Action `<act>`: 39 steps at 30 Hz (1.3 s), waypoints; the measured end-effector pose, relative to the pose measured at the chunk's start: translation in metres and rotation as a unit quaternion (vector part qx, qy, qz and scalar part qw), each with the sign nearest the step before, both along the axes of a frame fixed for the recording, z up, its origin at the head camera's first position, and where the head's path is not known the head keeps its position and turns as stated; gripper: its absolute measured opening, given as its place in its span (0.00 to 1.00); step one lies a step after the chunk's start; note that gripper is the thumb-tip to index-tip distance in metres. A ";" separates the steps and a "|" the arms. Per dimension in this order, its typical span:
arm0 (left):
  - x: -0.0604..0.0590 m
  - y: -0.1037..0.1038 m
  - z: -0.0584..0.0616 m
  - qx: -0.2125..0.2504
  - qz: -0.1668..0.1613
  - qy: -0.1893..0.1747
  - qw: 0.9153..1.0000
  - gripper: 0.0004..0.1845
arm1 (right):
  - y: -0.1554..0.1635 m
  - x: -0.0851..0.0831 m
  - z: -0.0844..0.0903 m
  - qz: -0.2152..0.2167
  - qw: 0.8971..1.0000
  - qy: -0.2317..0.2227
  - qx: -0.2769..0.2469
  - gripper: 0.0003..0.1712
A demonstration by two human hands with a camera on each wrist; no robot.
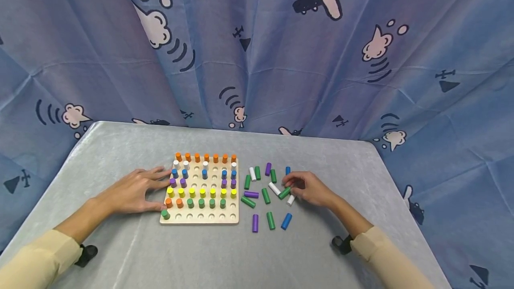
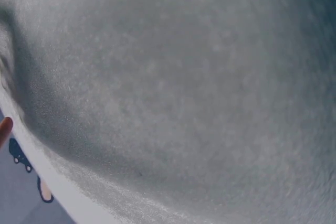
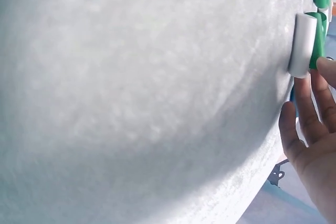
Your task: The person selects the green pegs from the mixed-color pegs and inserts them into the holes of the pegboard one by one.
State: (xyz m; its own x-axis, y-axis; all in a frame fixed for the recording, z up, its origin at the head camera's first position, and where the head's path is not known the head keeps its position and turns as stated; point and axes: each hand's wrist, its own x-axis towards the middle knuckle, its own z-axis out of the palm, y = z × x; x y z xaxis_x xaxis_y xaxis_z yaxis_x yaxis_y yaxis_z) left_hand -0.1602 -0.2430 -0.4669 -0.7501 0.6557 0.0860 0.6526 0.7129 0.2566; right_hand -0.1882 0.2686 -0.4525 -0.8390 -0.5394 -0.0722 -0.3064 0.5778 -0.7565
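A wooden pegboard [image 1: 229, 217] lies on the grey table, its holes partly filled with rows of orange, white, blue, purple, yellow and green pegs. My left hand [image 1: 154, 184] rests flat against the board's left edge, fingers spread and straight, holding nothing. To the right of the board, my right hand [image 1: 295, 185] reaches into the loose pegs. Its fingertips touch a green peg [image 1: 284, 192] beside a white peg [image 1: 291, 199]. In the right wrist view the fingers [image 3: 310, 103] lie fairly straight, one tip at the green peg [image 3: 318, 43] behind the white peg [image 3: 303, 45]. The left wrist view shows only table cloth and one fingertip [image 2: 4, 128].
Several loose green, purple, white and blue pegs [image 1: 266, 195] are scattered to the right of the board. The grey cloth-covered table [image 1: 249, 253] is backed by a blue patterned curtain [image 1: 257, 57]. Black clamps [image 1: 86, 253] [image 1: 341, 243] sit near the table's front corners.
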 end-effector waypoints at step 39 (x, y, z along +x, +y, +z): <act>-0.001 -0.001 -0.004 -0.005 -0.003 0.010 1.000 0.41 | -0.024 0.015 0.006 -0.006 0.999 0.027 -0.033 0.16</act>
